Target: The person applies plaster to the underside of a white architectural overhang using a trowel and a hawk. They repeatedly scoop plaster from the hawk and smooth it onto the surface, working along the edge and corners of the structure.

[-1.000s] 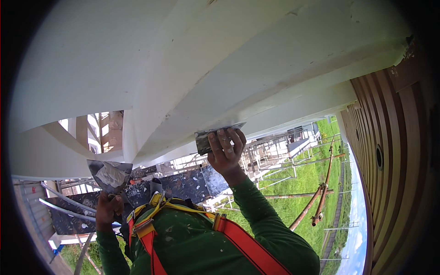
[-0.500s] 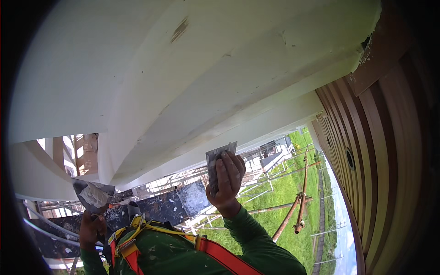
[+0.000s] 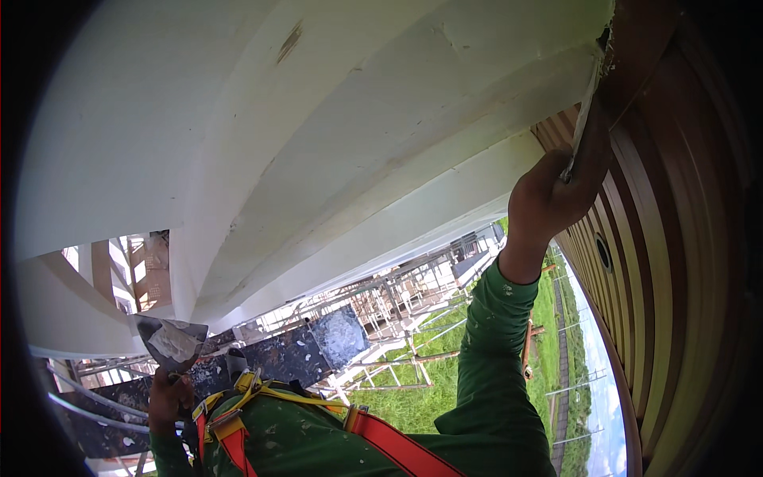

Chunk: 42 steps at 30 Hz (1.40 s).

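Note:
My right hand (image 3: 548,199) is raised at the right, gripping a thin metal spreader (image 3: 586,115) held edge-on against the chipped end of the white moulded overhead surface (image 3: 334,151), beside a brown panel (image 3: 636,63). My left hand (image 3: 168,397) is low at the left, closed on the handle of a wide putty knife (image 3: 191,350), whose blade carries a lump of whitish paste (image 3: 168,338). The fingertips of my right hand are hidden behind the hand and spreader.
Brown ribbed cladding (image 3: 668,278) curves down the right side. Below are a paint-spattered dark platform (image 3: 294,358), metal scaffolding (image 3: 405,358) and grass (image 3: 377,401). A red and yellow harness (image 3: 381,437) crosses my green-shirted torso. An opening (image 3: 119,274) pierces the white structure at left.
My right hand with the spreader has moved up and right from the white surface's lower middle to its chipped right end. My left hand with the putty knife has shifted slightly in view.

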### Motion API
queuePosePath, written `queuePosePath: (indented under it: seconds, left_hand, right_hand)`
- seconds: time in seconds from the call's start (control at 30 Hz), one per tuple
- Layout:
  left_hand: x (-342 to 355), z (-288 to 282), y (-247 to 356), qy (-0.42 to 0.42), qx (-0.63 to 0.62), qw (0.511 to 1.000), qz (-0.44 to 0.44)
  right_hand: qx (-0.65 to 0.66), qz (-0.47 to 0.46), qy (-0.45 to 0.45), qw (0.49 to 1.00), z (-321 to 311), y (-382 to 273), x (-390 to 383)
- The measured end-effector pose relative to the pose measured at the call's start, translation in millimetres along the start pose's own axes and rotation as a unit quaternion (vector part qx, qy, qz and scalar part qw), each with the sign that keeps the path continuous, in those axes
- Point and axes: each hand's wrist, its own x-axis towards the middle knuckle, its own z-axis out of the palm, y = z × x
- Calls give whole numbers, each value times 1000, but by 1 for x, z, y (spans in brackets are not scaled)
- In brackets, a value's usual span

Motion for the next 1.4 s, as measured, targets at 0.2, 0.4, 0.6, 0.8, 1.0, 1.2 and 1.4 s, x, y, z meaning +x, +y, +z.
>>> queuePosePath:
  seconds: [0.2,0.4,0.6,0.8,1.0,1.2,1.4]
  left_hand:
    - [-4,8,7,-7,18,1000,7]
    - [-6,11,6,16,33,999,20]
    - [-6,12,8,6,16,1000,24]
    - [-8,13,13,25,32,999,4]
    - [-14,8,25,21,70,997,-23]
    - [-16,28,70,37,110,993,-16]
    - [-12,42,96,-27,151,988,-26]
  right_hand:
    - [37,-8,-14,999,10,1,-19]
    - [44,14,-68,997,10,-36,-83]
    - [85,-4,-167,982,6,-79,-153]
    - [142,29,-201,969,12,-130,-226]
    - [176,54,-212,960,19,-171,-289]
    - [176,77,-236,953,29,-212,-355]
    - [211,156,-242,934,27,-239,-398]
